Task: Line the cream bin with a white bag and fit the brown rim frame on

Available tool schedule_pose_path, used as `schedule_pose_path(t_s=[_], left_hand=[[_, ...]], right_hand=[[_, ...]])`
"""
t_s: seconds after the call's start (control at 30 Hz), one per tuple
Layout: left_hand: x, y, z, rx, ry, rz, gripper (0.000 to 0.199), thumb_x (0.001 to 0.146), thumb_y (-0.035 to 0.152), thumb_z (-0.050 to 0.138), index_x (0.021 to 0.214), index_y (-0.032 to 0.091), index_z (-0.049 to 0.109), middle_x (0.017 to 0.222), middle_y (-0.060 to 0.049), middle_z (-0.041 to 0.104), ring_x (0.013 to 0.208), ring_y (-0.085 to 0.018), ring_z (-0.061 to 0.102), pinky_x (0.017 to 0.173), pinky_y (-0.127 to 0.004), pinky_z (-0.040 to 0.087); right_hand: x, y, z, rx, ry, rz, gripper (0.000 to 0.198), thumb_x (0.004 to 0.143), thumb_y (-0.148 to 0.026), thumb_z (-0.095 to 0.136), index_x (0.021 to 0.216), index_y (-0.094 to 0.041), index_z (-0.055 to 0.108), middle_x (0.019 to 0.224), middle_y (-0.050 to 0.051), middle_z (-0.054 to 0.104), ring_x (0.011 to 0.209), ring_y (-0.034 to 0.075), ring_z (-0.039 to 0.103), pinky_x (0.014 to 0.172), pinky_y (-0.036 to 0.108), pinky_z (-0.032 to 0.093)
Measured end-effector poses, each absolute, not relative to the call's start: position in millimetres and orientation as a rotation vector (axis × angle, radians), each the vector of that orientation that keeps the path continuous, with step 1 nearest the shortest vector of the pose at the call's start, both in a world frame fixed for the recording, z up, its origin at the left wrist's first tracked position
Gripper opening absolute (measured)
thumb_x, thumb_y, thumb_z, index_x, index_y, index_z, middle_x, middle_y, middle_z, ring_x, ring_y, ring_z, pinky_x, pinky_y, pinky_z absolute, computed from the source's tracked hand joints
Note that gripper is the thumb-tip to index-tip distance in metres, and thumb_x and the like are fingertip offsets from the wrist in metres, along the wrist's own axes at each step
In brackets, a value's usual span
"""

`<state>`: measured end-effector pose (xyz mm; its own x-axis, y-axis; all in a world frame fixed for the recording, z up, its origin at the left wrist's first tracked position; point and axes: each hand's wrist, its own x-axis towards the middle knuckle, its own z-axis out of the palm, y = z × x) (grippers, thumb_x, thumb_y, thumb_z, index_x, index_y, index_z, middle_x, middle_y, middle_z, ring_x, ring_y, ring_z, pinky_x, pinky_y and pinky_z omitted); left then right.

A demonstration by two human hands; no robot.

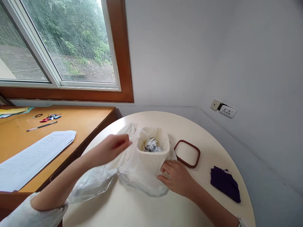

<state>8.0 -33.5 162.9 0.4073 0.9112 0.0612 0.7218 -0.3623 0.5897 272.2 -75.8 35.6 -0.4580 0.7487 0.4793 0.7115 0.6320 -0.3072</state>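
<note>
A small white bin (153, 153) stands on the round table with crumpled paper (152, 145) inside. A thin translucent plastic bag (139, 176) lines it, folds over the rim and spreads across the table to the left. My left hand (111, 148) is raised just left of the bin, over the loose film. Its fingers are curled, the thumb is apart from them, and nothing shows between. Low on the bin's right side, my right hand (176, 176) has bent fingers and thumb on the bag, pinching the film.
Right of the bin lies a brown rounded frame (198, 154), then a folded dark purple cloth (224, 183). On the wooden desk (82, 118) at left are papers (40, 157), a pen (42, 126) and small keys (52, 117). A wall socket (228, 111) is at right.
</note>
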Motion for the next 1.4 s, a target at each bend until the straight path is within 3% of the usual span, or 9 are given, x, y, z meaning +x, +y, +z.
schedule_pose_path(t_s=[0.1,0.23,0.47,0.7,1.0,1.1,1.17,1.27,1.4], left_hand=[[14.1,-3.7,167.3,1.919,1.552,0.755,0.033,0.08,0.048,0.049,0.066,0.019,0.048,0.051,0.002,0.047,0.045,-0.011,0.044,0.046,-0.023,0.036],[29.3,30.2,149.8,1.573,1.54,0.612,0.044,0.072,0.058,0.055,0.079,0.015,0.057,0.063,-0.005,0.059,0.049,-0.017,0.056,0.043,-0.027,0.043],[39.7,39.6,114.0,1.598,1.262,0.692,0.048,0.074,0.061,0.05,0.062,0.015,0.054,0.052,0.001,0.046,0.045,-0.01,0.043,0.042,-0.022,0.034],[24.6,32.8,116.9,1.628,1.268,0.85,0.041,0.078,0.049,0.052,0.053,0.019,0.04,0.049,0.004,0.038,0.044,-0.008,0.038,0.045,-0.021,0.031],[5.1,23.7,120.9,1.867,1.498,0.748,0.041,0.083,0.046,0.045,0.054,0.019,0.036,0.046,0.004,0.042,0.042,-0.008,0.038,0.045,-0.022,0.03],[16.4,8.9,130.2,1.974,1.425,0.977,0.032,0.083,0.045,0.045,0.067,0.018,0.047,0.064,0.0,0.054,0.062,-0.013,0.054,0.06,-0.026,0.046],[26.6,-4.7,135.3,2.058,1.32,1.03,0.029,0.082,0.045,0.048,0.094,0.019,0.053,0.097,-0.006,0.059,0.094,-0.019,0.058,0.082,-0.035,0.048],[39.9,-23.1,136.2,2.146,1.259,0.902,0.061,0.078,0.048,0.055,0.131,0.026,0.034,0.14,-0.01,0.036,0.131,-0.027,0.033,0.104,-0.044,0.033],[49.4,-32.9,124.6,2.112,1.249,0.751,0.093,0.07,0.052,0.064,0.142,0.025,0.012,0.151,-0.014,0.011,0.139,-0.032,0.01,0.109,-0.05,0.023]], right_hand=[[281.9,-76.1,55.5,-0.958,-2.038,-0.023,0.02,0.074,-0.029,0.06,0.069,-0.022,0.042,0.059,-0.001,0.047,0.057,0.015,0.045,0.052,0.028,0.035],[285.8,-65.2,93.6,-0.836,-1.893,-0.034,0.005,0.08,-0.018,0.051,0.081,-0.022,0.049,0.07,0.002,0.053,0.067,0.017,0.05,0.06,0.031,0.041],[259.9,-15.0,142.8,-1.067,-2.224,0.424,0.025,0.084,-0.011,0.038,0.085,-0.02,0.062,0.087,0.003,0.063,0.078,0.013,0.056,0.069,0.025,0.043],[230.7,18.4,139.7,-1.363,-2.773,0.464,0.027,0.072,-0.008,0.05,0.047,-0.02,0.047,0.051,0.0,0.054,0.045,0.01,0.044,0.045,0.024,0.033],[218.9,22.0,140.7,-1.556,-2.915,0.56,0.022,0.063,-0.011,0.058,0.045,-0.018,0.047,0.046,0.001,0.05,0.043,0.013,0.046,0.044,0.025,0.032],[216.9,23.0,139.3,-1.572,-2.917,0.548,0.018,0.066,-0.012,0.056,0.049,-0.018,0.051,0.053,0.003,0.055,0.05,0.016,0.051,0.047,0.026,0.033],[219.9,21.0,140.3,-1.556,-2.908,0.535,0.017,0.071,-0.014,0.052,0.055,-0.018,0.055,0.06,0.003,0.059,0.054,0.015,0.052,0.049,0.026,0.033],[230.3,16.6,144.0,-1.376,-2.741,0.517,0.022,0.079,-0.016,0.043,0.068,-0.02,0.061,0.071,0.001,0.063,0.061,0.014,0.053,0.053,0.025,0.035],[245.8,21.7,142.2,-1.13,-2.259,0.373,0.028,0.084,-0.014,0.038,0.092,-0.02,0.063,0.098,0.003,0.064,0.09,0.014,0.056,0.08,0.028,0.04]])
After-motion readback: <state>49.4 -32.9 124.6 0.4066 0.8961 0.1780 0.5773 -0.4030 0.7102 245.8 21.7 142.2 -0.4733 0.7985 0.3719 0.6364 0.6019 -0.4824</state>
